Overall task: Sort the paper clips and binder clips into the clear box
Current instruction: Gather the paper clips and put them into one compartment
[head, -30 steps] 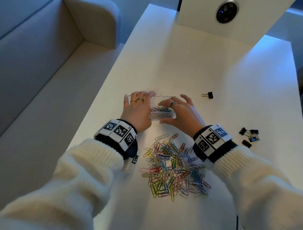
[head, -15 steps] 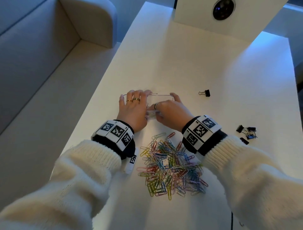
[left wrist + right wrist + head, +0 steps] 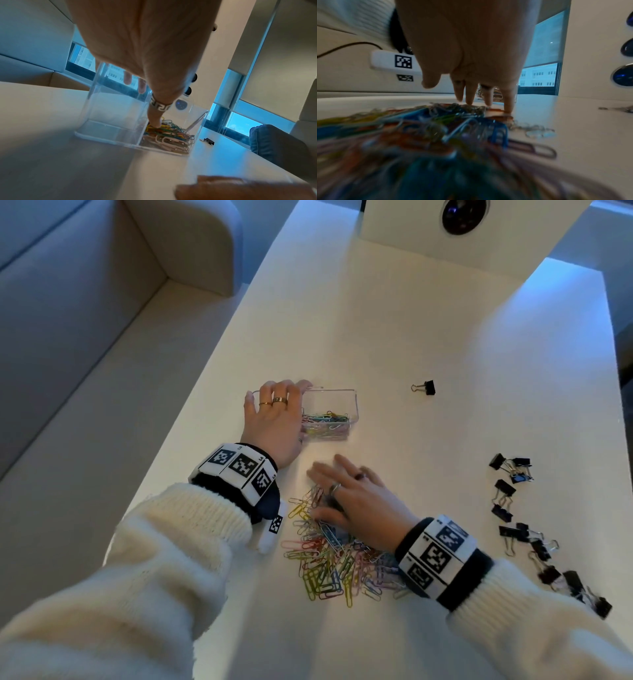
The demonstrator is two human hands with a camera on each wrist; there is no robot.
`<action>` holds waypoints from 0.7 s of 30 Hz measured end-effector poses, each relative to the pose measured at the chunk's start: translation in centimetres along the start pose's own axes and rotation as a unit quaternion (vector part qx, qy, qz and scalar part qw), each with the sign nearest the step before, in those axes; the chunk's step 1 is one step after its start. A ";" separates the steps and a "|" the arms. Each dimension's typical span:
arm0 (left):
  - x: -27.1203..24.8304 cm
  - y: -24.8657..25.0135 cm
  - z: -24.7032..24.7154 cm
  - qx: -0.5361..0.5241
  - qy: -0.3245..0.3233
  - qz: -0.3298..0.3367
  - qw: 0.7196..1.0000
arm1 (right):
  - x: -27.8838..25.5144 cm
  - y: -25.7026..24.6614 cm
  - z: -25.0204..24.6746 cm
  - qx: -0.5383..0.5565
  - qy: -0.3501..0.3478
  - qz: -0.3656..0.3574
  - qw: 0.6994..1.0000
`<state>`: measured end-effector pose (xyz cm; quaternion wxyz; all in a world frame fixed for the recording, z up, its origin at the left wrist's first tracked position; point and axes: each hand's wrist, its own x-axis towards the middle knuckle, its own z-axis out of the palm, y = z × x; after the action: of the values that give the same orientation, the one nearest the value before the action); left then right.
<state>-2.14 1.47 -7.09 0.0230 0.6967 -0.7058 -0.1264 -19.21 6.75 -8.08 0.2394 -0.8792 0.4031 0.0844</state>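
- The left hand (image 3: 274, 422) sits over the left part of the clear box (image 3: 346, 397), fingers curled over its far rim and thumb (image 3: 155, 115) reaching down inside onto the clips there; it grips the box.
- The right hand (image 3: 356, 501) lies flat with fingers spread and straight, fingertips (image 3: 507, 108) touching the table (image 3: 376, 320) at the far edge of the loose pile; it seems to hold nothing, though the blur leaves this unsure.
- The box stands on the table just beyond the right hand, with coloured paper clips (image 3: 327, 422) in its right compartment (the left one, under the hand, looks bare in the left wrist view).
- The pile of paper clips (image 3: 329, 556) lies under and near the right hand, between the two wrists.
- One binder clip (image 3: 424, 387) lies apart, right of the box.
- More binder clips (image 3: 524, 525) are strewn right of the right hand.
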 end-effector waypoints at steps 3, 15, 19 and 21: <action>0.0 -0.1 0.0 -0.008 -0.006 0.002 1.000 | -1.3 0.9 1.3 -0.039 -0.049 -0.020 0.998; -11.4 0.5 0.6 -0.258 -0.152 0.054 0.953 | -10.8 3.9 1.0 0.259 0.000 0.165 0.952; -13.8 2.1 4.1 -0.274 -0.389 0.058 0.878 | -10.8 3.2 2.7 0.275 -0.049 0.152 0.948; -13.5 3.0 4.8 -0.294 -0.365 0.059 0.881 | -10.1 3.2 2.5 0.258 -0.011 0.148 0.955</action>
<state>-5.71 15.52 -9.14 -0.0251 0.5195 -0.6341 -0.5722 -28.15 13.00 -7.95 0.4468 -0.7174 0.5341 0.0215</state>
